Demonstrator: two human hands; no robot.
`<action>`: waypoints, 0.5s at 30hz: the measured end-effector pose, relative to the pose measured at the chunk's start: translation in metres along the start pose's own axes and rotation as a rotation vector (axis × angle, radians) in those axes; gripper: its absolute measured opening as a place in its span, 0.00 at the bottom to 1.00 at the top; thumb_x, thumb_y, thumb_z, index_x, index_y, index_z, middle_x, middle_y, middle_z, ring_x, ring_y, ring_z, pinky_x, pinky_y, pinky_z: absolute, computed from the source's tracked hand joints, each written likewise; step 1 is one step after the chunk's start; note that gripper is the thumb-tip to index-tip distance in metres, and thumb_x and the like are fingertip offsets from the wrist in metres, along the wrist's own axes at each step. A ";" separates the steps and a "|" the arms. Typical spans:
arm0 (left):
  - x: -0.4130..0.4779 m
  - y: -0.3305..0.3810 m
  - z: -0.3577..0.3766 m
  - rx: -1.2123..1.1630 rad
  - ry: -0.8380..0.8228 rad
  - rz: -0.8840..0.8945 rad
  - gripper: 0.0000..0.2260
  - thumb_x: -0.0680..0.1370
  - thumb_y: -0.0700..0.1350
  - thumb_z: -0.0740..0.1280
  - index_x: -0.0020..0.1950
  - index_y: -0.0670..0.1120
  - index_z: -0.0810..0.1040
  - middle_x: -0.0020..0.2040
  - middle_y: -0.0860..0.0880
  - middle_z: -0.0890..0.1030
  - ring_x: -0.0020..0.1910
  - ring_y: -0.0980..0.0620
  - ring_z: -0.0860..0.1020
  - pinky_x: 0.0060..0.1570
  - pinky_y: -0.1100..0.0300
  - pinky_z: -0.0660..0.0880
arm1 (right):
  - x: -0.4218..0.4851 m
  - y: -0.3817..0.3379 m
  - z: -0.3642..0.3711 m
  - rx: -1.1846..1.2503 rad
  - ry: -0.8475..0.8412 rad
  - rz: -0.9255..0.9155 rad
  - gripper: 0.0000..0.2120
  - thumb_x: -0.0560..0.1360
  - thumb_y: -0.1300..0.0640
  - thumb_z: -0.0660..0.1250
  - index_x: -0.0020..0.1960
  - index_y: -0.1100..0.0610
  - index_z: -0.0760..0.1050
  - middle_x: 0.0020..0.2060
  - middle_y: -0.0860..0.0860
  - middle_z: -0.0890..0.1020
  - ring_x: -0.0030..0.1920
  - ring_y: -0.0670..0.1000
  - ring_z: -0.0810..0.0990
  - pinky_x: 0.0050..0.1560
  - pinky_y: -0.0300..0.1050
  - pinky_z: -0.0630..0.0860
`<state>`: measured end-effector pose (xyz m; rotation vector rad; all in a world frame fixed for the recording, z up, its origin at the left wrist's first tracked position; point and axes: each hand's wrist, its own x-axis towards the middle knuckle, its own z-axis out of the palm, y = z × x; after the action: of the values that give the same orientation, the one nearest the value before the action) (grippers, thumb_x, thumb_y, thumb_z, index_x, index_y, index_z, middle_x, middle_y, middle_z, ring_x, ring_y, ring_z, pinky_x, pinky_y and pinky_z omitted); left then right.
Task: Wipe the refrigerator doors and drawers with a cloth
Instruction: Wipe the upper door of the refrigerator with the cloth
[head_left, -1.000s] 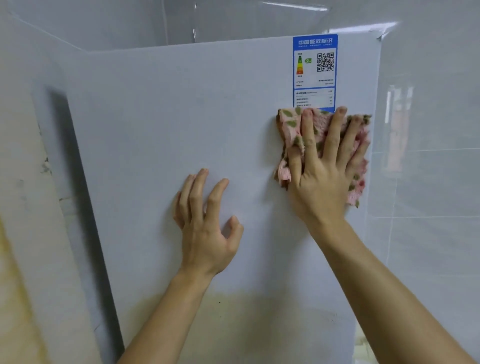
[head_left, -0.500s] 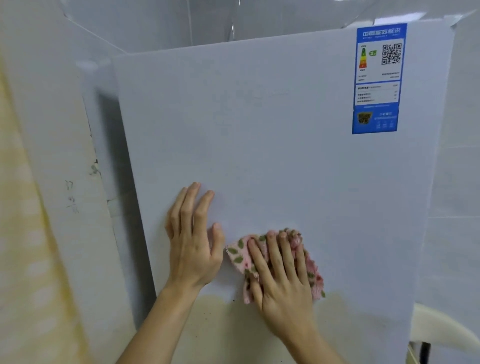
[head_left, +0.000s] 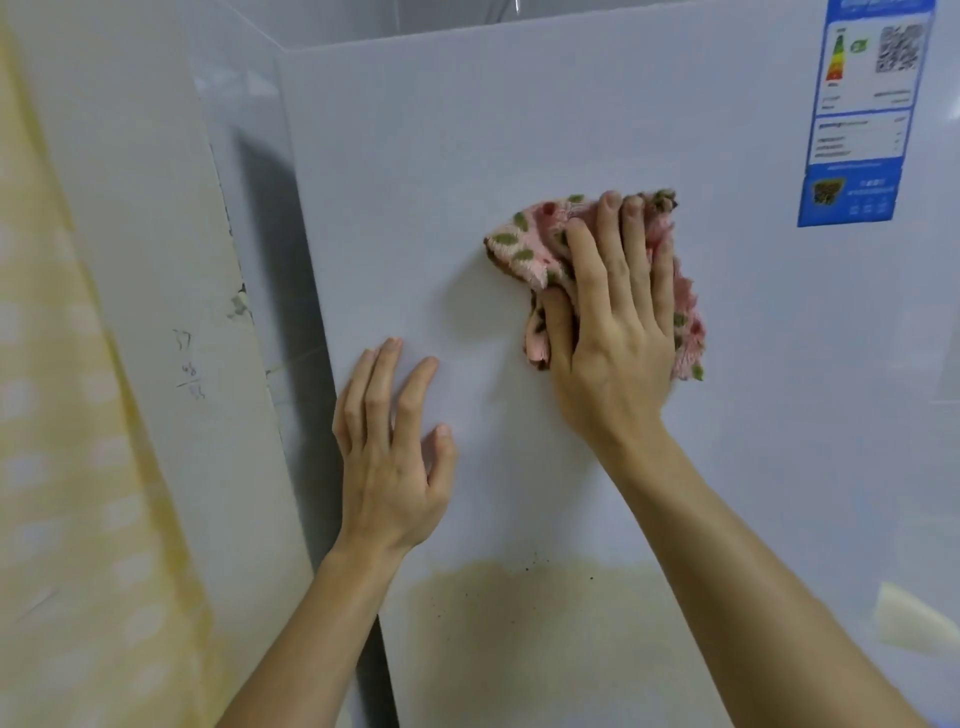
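Note:
The white refrigerator door (head_left: 519, 135) fills most of the view. A pink cloth with green and red spots (head_left: 524, 244) is pressed flat against the middle of the door by my right hand (head_left: 613, 322), whose fingers are spread over it. Lower and to the left, my left hand (head_left: 395, 447) rests on the door with fingers apart and holds nothing. A yellowish stained patch (head_left: 519, 623) with small dark specks covers the door below both hands.
A blue energy label (head_left: 862, 114) is stuck at the door's upper right. A dark gap (head_left: 280, 218) separates the door's left edge from a white wall (head_left: 130, 208) with pencil marks and chipped paint. A yellow patterned curtain (head_left: 52, 467) hangs at the far left.
My right hand has carried the cloth up and to the right from the stain's upper edge to the middle of the door. The left hand stays flat on the door. The view has shifted left.

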<state>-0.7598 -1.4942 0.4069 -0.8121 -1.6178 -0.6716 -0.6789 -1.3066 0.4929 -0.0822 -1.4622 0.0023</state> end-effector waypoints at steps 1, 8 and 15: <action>-0.004 -0.004 -0.001 0.002 -0.003 -0.003 0.26 0.81 0.45 0.63 0.79 0.44 0.69 0.83 0.41 0.62 0.84 0.41 0.57 0.82 0.43 0.54 | -0.017 -0.005 0.002 -0.020 -0.012 -0.012 0.22 0.88 0.55 0.60 0.79 0.60 0.68 0.80 0.58 0.67 0.82 0.57 0.62 0.83 0.59 0.56; -0.035 -0.021 -0.002 -0.007 -0.049 -0.015 0.28 0.81 0.44 0.64 0.82 0.42 0.65 0.84 0.39 0.59 0.85 0.40 0.54 0.83 0.42 0.53 | -0.197 -0.029 -0.020 -0.043 -0.344 -0.071 0.29 0.86 0.51 0.57 0.85 0.53 0.55 0.85 0.53 0.55 0.84 0.56 0.54 0.84 0.59 0.48; -0.050 -0.029 -0.004 -0.022 -0.057 -0.011 0.27 0.82 0.44 0.63 0.81 0.41 0.66 0.84 0.40 0.60 0.85 0.41 0.55 0.82 0.41 0.55 | -0.210 -0.033 -0.032 0.029 -0.473 -0.127 0.31 0.84 0.55 0.59 0.85 0.51 0.54 0.85 0.50 0.54 0.84 0.53 0.55 0.84 0.57 0.48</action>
<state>-0.7745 -1.5224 0.3583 -0.8454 -1.6695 -0.6811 -0.6715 -1.3517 0.2829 0.0382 -1.9374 -0.0646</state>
